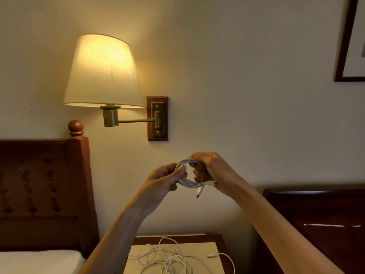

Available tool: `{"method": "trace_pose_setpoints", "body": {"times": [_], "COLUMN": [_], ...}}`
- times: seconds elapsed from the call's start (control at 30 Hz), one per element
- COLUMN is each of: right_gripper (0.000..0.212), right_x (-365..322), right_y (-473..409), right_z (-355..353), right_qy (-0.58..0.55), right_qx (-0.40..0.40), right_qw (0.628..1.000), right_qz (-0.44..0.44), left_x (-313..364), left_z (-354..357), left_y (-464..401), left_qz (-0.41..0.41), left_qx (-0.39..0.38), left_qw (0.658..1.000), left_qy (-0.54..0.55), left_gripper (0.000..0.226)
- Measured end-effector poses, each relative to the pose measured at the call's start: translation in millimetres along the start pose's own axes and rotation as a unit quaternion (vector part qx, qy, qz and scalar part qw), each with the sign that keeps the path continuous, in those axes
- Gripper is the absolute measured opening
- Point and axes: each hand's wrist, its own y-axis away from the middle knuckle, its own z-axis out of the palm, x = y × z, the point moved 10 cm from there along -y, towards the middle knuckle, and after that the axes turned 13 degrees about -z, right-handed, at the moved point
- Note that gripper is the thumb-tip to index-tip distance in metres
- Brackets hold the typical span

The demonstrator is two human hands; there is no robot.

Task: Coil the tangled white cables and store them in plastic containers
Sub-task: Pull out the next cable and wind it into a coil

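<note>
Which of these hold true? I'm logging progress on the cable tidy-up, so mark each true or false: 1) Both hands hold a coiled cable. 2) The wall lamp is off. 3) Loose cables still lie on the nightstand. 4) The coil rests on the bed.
1) True: the left hand and right hand both grip the coiled white cable.
2) False: the wall lamp is lit.
3) True: tangled cables lie on the nightstand.
4) False: the coil is held up in the air in front of the wall, above the nightstand.
</note>
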Motion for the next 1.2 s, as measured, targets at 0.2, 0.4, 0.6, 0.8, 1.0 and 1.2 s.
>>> {"method": "trace_pose_setpoints", "body": {"times": [0.2, 0.4, 0.6, 0.8, 1.0, 1.2], "right_gripper": [0.037, 0.027, 0.011, 0.010, 0.010, 0.010], "right_x": [-1, -10, -11, -19, -8, -26], "right_y": [-1, 3, 17, 21, 24, 29], "right_z": [7, -16, -34, -39, -26, -19], "right_qy": [-0.010, 0.145, 0.221, 0.039, -0.060, 0.272], "right_qx": [-0.002, 0.036, 0.055, 0.138, 0.191, 0.177], "right_qw": [1.000, 0.985, 0.971, 0.989, 0.979, 0.925], "right_qz": [-0.023, -0.083, -0.077, -0.033, -0.045, -0.197], "left_x": [20, 31, 29, 21, 22, 11], "left_z": [4, -9, -19, -15, -15, -24], "left_y": [3, 13, 10, 6, 7, 3], "left_qz": [0.076, 0.159, 0.159, 0.158, 0.149, 0.109], "left_qx": [0.135, 0.200, 0.218, 0.218, 0.227, 0.235], "left_qw": [0.982, 0.962, 0.959, 0.959, 0.962, 0.966], "left_qy": [-0.105, -0.091, -0.081, -0.083, -0.037, 0.017], "left_gripper": [0.032, 0.033, 0.036, 0.026, 0.032, 0.041]}}
